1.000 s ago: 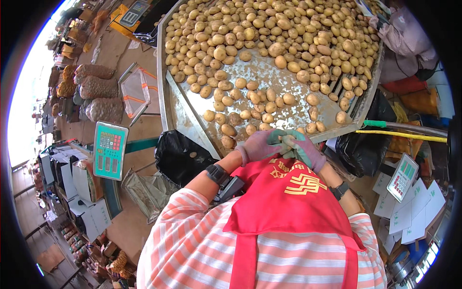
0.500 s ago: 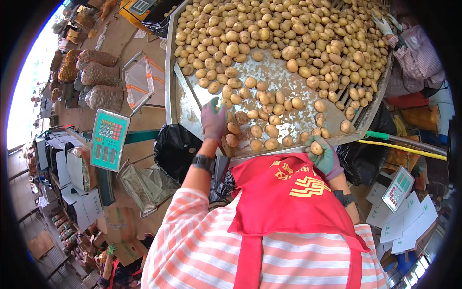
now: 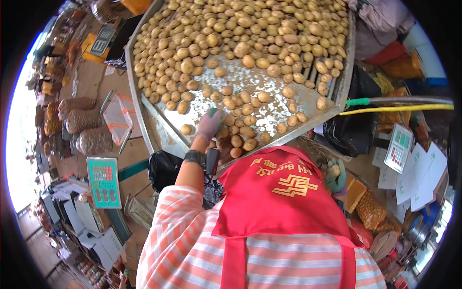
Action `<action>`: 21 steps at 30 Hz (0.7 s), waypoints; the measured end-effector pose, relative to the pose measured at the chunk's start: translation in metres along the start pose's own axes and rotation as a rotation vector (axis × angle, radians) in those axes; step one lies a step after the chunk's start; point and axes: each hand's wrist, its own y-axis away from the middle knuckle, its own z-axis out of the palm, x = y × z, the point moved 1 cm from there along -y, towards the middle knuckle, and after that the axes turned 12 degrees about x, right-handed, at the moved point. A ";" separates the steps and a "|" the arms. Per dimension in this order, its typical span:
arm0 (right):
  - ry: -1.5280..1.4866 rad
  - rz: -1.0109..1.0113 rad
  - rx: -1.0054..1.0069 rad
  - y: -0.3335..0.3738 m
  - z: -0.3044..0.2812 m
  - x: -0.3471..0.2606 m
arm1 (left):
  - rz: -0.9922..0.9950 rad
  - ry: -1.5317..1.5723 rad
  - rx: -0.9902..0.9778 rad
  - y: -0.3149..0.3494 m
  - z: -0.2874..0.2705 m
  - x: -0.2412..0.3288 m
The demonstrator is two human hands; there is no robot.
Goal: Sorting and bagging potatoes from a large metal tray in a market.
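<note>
Grey metal makes up your worktop (image 3: 166, 132), with potatoes (image 3: 241, 49) heaped toward its far edge and a looser cluster by its front edge. Your gloved left hand (image 3: 210, 124) is at that cluster's left side; I cannot tell whether it grips any. Your right hand (image 3: 337, 182), partly hidden beside the red apron (image 3: 284, 202), is off the front edge, its grip unclear.

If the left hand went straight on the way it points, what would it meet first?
Most likely the loose potato just ahead of the left hand; its height is unclear, so it might pass above.
</note>
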 end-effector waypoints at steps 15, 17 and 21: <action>-0.520 -0.060 0.572 0.022 -0.284 -0.034 | -0.794 1.260 -0.142 0.038 -0.018 0.039; -0.142 -0.238 0.678 0.023 -0.290 -0.033 | -0.759 1.322 -0.184 0.033 -0.006 0.014; 0.177 -0.139 0.590 -0.034 -0.247 -0.045 | -0.454 0.957 -0.082 0.017 0.040 -0.047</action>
